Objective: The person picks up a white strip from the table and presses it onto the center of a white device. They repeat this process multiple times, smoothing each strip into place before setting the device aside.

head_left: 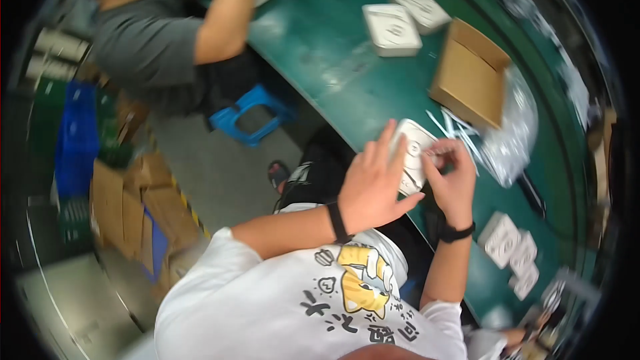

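Observation:
A white box (411,172) with rounded corners and printed dark line shapes lies at the near edge of the green table, under my hands. My left hand (377,183) rests over its left side, fingers stretched out and thumb apart. At the box's right edge, my right hand (453,177) has thumb and fingertips pinched together; whatever is between them is too small and blurred to name. Several thin white strips (460,129) lie on the table just past my right hand, next to an open brown cardboard box (472,77).
Two white boxes (393,30) sit farther up the table (320,60). Clear plastic wrap (513,130) and a dark-handled tool (532,193) lie right; several white boxes (503,240) are nearer. A co-worker (153,47) sits far left, by a blue stool (253,113).

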A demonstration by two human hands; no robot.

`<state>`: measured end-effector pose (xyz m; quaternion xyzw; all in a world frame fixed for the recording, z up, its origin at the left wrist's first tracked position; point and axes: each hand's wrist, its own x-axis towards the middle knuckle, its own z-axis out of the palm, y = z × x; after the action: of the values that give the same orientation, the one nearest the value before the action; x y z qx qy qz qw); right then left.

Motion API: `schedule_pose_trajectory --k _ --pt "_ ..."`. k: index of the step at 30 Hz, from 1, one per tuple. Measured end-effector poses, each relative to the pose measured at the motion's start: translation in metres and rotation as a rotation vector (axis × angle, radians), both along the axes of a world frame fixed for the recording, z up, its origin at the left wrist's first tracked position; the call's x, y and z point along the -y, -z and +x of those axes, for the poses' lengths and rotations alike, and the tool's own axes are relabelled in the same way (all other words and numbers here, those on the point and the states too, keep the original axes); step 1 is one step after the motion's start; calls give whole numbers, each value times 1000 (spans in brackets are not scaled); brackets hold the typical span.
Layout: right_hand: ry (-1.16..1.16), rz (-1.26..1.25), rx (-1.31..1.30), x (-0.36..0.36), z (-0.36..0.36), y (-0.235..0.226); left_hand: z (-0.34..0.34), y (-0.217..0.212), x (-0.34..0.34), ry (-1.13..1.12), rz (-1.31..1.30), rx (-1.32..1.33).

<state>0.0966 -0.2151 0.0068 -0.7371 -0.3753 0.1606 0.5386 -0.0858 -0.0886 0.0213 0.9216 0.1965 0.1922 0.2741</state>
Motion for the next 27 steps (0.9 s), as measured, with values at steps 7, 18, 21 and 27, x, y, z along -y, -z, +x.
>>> schedule_pose_trajectory --k 7,18,21,27 --pt "1 -97 16 11 1 -20 43 0 -29 159 -40 248" --pt "103 -25 83 -1 -8 -11 66 39 -27 96 -404 444" --pt "126 -26 105 -1 -11 -10 64 38 -26 103 -424 446" --pt "92 -14 -20 6 0 -12 54 38 -36 187 -342 456"
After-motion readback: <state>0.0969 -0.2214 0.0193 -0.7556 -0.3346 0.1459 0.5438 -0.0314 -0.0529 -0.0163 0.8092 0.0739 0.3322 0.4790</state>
